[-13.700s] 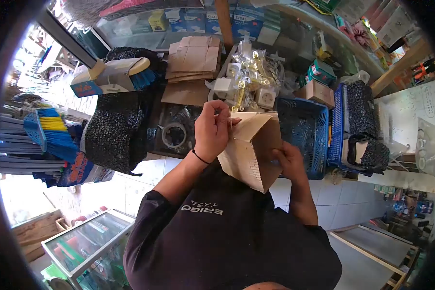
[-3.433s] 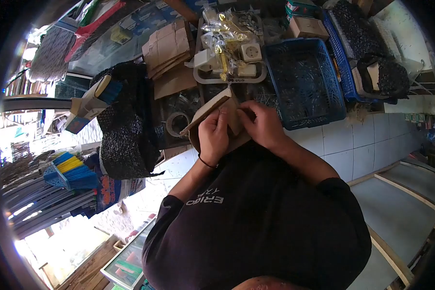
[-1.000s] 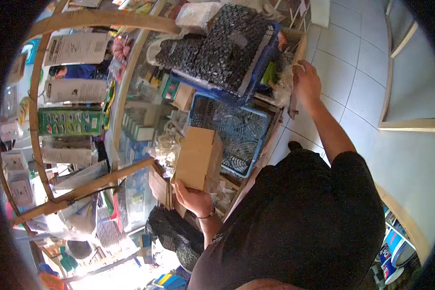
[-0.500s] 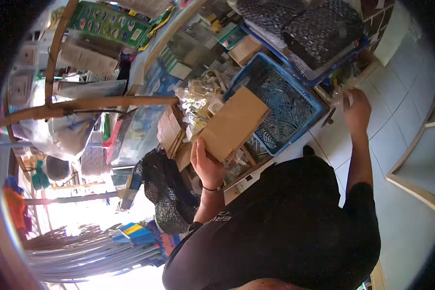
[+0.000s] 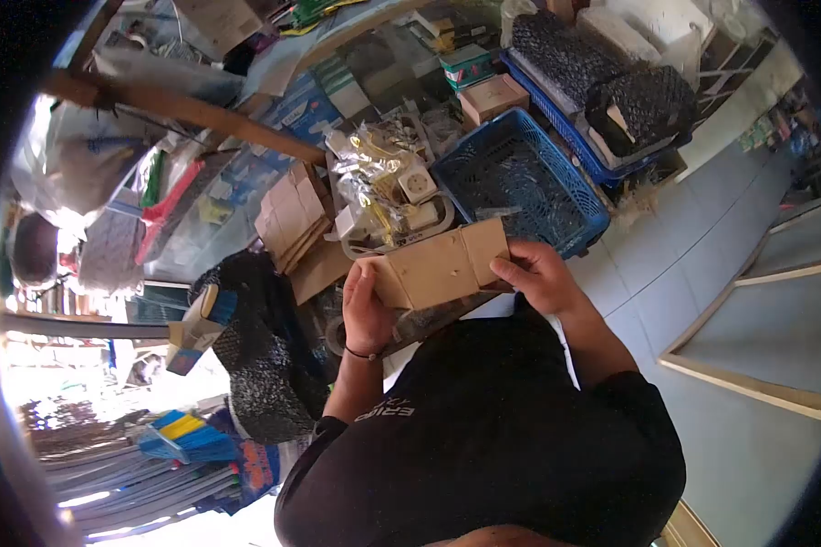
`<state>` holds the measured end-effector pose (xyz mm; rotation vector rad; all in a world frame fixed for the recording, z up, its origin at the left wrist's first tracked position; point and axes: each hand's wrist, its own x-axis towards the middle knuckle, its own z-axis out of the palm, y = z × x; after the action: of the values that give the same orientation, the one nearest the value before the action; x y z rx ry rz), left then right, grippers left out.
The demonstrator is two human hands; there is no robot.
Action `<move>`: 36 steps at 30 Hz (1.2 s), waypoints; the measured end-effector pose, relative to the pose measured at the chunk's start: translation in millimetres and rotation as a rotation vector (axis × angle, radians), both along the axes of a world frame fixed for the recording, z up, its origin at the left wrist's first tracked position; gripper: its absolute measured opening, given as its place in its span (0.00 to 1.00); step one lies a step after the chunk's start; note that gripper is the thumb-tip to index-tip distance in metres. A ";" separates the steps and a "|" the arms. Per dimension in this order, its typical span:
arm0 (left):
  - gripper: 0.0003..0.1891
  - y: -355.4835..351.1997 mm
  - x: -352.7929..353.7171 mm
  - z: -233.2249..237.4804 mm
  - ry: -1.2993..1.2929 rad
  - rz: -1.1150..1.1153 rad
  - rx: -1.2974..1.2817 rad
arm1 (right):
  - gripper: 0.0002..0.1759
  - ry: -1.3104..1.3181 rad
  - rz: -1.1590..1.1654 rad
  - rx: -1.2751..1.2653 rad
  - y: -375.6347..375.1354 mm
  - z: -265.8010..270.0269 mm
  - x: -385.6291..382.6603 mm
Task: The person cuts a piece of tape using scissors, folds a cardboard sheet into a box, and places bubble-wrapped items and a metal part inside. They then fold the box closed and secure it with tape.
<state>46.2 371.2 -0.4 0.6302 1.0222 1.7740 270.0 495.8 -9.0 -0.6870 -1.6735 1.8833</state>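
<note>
A brown cardboard piece (image 5: 440, 271) with fold lines is held up in front of my body. My left hand (image 5: 368, 305), with a dark bracelet at the wrist, grips its left end. On its right end, my right hand (image 5: 543, 275) has the thumb on top and the fingers partly hidden. Just beyond the cardboard stands a white basket (image 5: 449, 211) of wrapped white fittings and a socket. The blue plastic basket (image 5: 596, 202) is beyond my right hand, with a clear bag at its near side.
Folded cardboard (image 5: 292, 214) lies left of the baskets. Black wrapped bundles (image 5: 566, 59) fill another blue tray (image 5: 611, 173) at the back right. A small brown box (image 5: 494, 98) sits behind the blue basket. A black bag (image 5: 269, 365) is at lower left; wood-edged panels (image 5: 748, 387) stand right.
My right hand has come from the clear plastic at the right to the cardboard and taken its right end. The cardboard is now lower and turned, its folds showing. The camera view has shifted.
</note>
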 end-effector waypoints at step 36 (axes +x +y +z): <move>0.07 -24.3 -19.8 9.0 0.830 -0.187 -0.075 | 0.09 0.215 -0.517 0.022 -29.4 25.8 19.4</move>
<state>26.5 347.0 8.5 1.4249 1.5006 1.2968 289.4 466.3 16.8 -0.7876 -1.2331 1.5061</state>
